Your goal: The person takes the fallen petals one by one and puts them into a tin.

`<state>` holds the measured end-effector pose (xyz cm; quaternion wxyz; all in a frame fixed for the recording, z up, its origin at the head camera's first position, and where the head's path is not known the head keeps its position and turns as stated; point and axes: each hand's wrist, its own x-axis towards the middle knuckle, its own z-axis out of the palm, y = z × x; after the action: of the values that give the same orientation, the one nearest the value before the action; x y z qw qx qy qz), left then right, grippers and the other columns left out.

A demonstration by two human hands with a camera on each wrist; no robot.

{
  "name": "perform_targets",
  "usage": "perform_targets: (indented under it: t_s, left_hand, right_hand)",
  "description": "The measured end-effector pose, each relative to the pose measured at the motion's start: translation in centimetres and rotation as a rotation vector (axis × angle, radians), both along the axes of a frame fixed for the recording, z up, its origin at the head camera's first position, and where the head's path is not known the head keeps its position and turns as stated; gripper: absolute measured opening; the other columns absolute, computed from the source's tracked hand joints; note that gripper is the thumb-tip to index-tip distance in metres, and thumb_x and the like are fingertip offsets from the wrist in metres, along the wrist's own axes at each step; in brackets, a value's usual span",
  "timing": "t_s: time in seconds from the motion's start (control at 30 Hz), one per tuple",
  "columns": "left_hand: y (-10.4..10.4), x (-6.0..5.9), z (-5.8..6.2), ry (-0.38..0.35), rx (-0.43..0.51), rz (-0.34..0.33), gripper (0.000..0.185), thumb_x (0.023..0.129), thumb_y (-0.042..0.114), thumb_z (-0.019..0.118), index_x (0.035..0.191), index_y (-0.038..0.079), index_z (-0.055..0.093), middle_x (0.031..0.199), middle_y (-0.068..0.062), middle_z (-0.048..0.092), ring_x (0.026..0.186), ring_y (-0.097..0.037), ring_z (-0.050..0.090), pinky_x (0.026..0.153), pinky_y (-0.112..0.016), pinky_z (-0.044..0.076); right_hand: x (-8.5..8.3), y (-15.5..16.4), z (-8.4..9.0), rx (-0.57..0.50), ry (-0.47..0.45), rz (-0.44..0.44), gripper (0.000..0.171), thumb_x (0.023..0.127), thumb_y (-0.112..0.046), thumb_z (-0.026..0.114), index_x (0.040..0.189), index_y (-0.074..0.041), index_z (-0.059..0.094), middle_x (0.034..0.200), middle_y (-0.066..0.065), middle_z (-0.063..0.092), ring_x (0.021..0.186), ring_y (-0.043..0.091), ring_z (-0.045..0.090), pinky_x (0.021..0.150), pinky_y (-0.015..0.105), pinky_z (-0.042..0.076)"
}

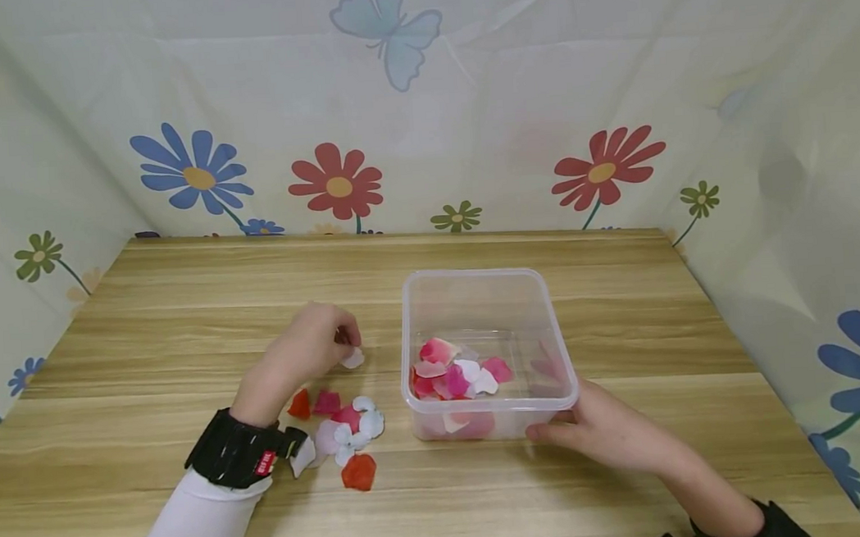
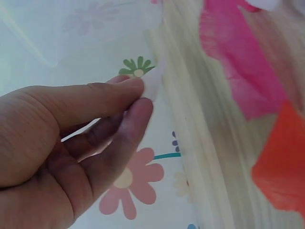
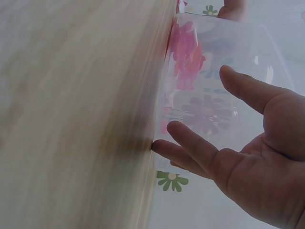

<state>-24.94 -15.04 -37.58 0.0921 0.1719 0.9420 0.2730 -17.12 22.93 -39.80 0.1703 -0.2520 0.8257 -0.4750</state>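
Observation:
My left hand (image 1: 310, 341) pinches a small white petal (image 1: 352, 359) between thumb and fingertips, left of a clear plastic box (image 1: 544, 315). In the left wrist view the white petal (image 2: 152, 85) pokes out past the fingertips. My right hand (image 1: 610, 430) rests against the box's near right corner, thumb along the front wall. In the right wrist view its thumb and fingers are spread and nearly straight beside the box wall (image 3: 219, 138). Pink, red and white petals (image 1: 455, 379) lie inside the box, mostly toward its left side.
A loose group of petals lies on the wooden table (image 1: 184, 357) near my left wrist: pink (image 1: 327, 402), white (image 1: 370, 424), pale lilac and orange-red (image 1: 359, 472). A flower-printed cloth (image 1: 467, 151) hangs behind the table and along both sides.

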Motion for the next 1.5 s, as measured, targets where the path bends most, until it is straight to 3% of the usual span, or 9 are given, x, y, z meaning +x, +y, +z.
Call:
perform_targets:
  t_s: [0.47,0.77,1.03,1.5]
  left_hand:
    - [1.2,1.0,2.1,0.374,0.203,0.075,0.010,0.088,-0.001,0.079,0.097,0.004,0.078,0.093,-0.006,0.072,0.082,-0.022,0.065,0.077,-0.038,0.060]
    - [2.2,2.0,3.4,0.574,0.404,0.048,0.014,0.085,-0.002,0.083,0.097,0.003,0.078,0.093,-0.004,0.072,0.084,-0.016,0.069,0.076,-0.035,0.061]
    - [3.6,3.0,4.3,0.590,0.497,-0.059,0.015,0.083,-0.004,0.083,0.096,0.003,0.078,0.093,0.000,0.073,0.084,-0.011,0.069,0.076,-0.030,0.060]
    - [5.9,3.5,4.2,0.543,0.466,-0.145,0.015,0.085,-0.001,0.082,0.099,0.004,0.077,0.095,-0.001,0.071,0.086,-0.011,0.068,0.079,-0.025,0.058]
  right_hand:
    - [0.0,0.0,0.0,0.010,0.003,0.000,0.079,0.094,-0.020,0.077,0.153,0.005,0.030,0.134,0.019,0.061,0.117,0.024,0.063,0.096,0.031,0.052]
    - [0.0,0.0,0.0,0.021,0.015,-0.001,0.076,0.095,-0.020,0.077,0.151,0.006,0.033,0.130,0.014,0.064,0.115,0.021,0.064,0.096,0.031,0.052]
    - [-0.1,0.0,0.1,-0.004,0.006,-0.004,0.078,0.093,-0.016,0.078,0.152,0.004,0.032,0.131,0.016,0.062,0.114,0.022,0.064,0.095,0.031,0.052]
    - [-0.2,-0.1,0.2,0.008,0.010,-0.013,0.083,0.092,-0.014,0.079,0.156,-0.002,0.029,0.136,0.017,0.060,0.118,0.025,0.062,0.098,0.031,0.050]
